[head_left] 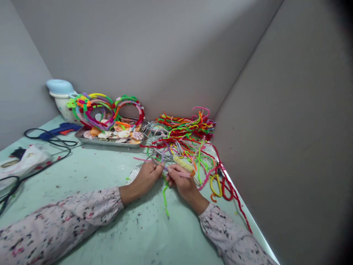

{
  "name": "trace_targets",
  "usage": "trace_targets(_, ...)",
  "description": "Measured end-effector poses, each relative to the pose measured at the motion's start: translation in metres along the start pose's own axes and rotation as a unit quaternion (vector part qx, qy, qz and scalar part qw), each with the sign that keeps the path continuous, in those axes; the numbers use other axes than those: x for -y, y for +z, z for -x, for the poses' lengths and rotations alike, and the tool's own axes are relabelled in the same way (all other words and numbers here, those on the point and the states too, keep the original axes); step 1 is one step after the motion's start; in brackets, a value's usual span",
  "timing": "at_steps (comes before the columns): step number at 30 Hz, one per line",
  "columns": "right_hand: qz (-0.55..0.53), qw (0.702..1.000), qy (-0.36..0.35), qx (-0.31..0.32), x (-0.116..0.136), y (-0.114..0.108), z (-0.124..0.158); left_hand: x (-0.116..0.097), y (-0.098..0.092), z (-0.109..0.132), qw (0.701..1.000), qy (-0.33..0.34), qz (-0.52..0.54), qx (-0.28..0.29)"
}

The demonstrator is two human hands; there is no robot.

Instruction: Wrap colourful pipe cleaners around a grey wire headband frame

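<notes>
Here you are, left hand [147,175] pinching the purple fuzzy stem [162,156], which stands up at your fingertips just above the table [132,235]. Your right hand [180,182] curls close beside; I can't tell quite what it grips. Keep that pinch snug, turn in small twists, and mind the green stem [165,200] dangling between your wrists.
</notes>
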State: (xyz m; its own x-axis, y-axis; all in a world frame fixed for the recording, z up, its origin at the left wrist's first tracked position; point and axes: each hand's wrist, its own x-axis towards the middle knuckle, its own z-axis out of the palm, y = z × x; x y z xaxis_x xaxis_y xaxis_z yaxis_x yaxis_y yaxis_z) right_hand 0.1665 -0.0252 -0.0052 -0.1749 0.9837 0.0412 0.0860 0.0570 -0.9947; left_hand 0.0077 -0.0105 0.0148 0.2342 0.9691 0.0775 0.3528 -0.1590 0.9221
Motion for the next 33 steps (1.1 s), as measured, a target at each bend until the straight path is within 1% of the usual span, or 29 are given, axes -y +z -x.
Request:
trace_targets(2,-0.004,1.0,0.029,-0.01,-0.001,-0.001,-0.003,0.001,0.001,0.001,1.0,0.004,0.004,0.01)
trace_targets(5,-0.017,0.998,0.057,-0.017,-0.004,-0.003,-0.007,0.002,0.001,0.001,1.0,0.023,-0.015,0.008)
trace_targets(9,-0.061,0.996,0.054,-0.027,-0.002,-0.004,-0.008,0.003,0.0,0.002,0.996,0.071,-0.048,-0.015)
trace_targets(12,-0.079,0.995,0.047,-0.033,0.001,-0.004,-0.008,0.003,-0.001,0.004,0.993,0.086,-0.065,-0.043)
trace_targets(15,-0.079,0.995,0.049,-0.032,0.002,-0.004,-0.007,0.005,-0.001,0.004,0.992,0.097,-0.051,-0.057)
trace_targets(19,-0.072,0.995,0.062,-0.02,-0.001,-0.005,-0.009,0.012,0.001,0.002,0.992,0.119,-0.02,-0.039)
trace_targets(23,-0.059,0.995,0.081,-0.023,-0.005,-0.006,-0.01,0.017,0.001,0.0,0.988,0.147,-0.032,-0.031)
trace_targets(30,-0.066,0.995,0.08,-0.008,-0.004,-0.005,-0.01,0.011,-0.002,0.0,0.984,0.161,-0.073,-0.035)
trace_targets(33,-0.073,0.994,0.077,-0.02,-0.004,-0.005,-0.01,0.008,-0.002,0.001,0.982,0.162,-0.087,-0.04)
